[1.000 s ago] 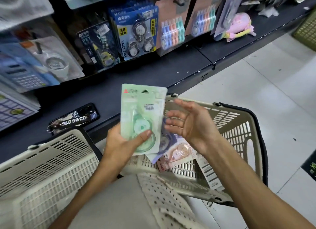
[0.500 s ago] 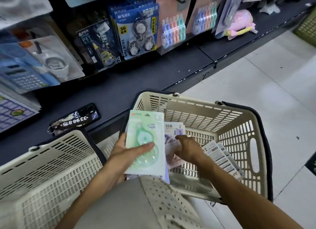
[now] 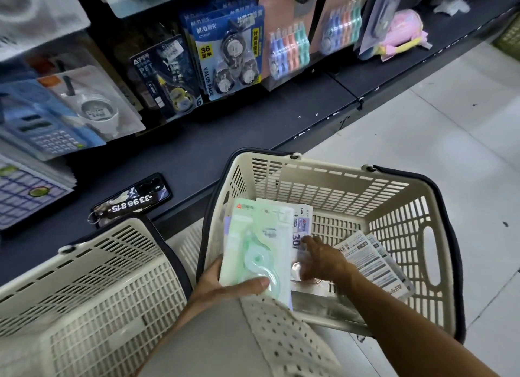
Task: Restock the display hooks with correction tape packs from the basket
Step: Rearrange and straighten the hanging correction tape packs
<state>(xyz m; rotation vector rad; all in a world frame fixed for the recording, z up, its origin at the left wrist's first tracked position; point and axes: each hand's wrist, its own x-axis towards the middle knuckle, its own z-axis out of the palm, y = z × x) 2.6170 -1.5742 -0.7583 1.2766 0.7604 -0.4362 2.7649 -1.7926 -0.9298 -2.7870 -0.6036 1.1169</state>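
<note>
Item: correction tape packs, carded blister type, being gathered for hanging. The left hand (image 3: 222,285) is holding a green pack (image 3: 260,250) at its lower end, thumb lying across the clear blister and the other fingers hidden behind the card; a few more cards are showing behind it, their count unclear. The bundle is sitting over the near-left corner of the basket (image 3: 394,196), which is standing on the floor beside the dark shelf (image 3: 225,140). The right hand (image 3: 320,260) is reaching down into the basket, fingers loosely spread and touching a pale pack with purple print (image 3: 302,230); whether they are already pinching it cannot be told. Further packs (image 3: 374,261) are lying face down against the basket's right side. A second basket (image 3: 98,278) is standing to the left, and a phone with a key tag (image 3: 132,201) is lying on the shelf. Hanging stock above includes a blue value pack (image 3: 230,56) and multicolour sets (image 3: 289,50). Handling, as judged: each pack is looking light, thin and fairly stiff in the card, with a slick plastic bubble that is likely to slide under a thumb and dent if squeezed. The card edges are offering the better hold, leaving the punched top free for the hook.
</note>
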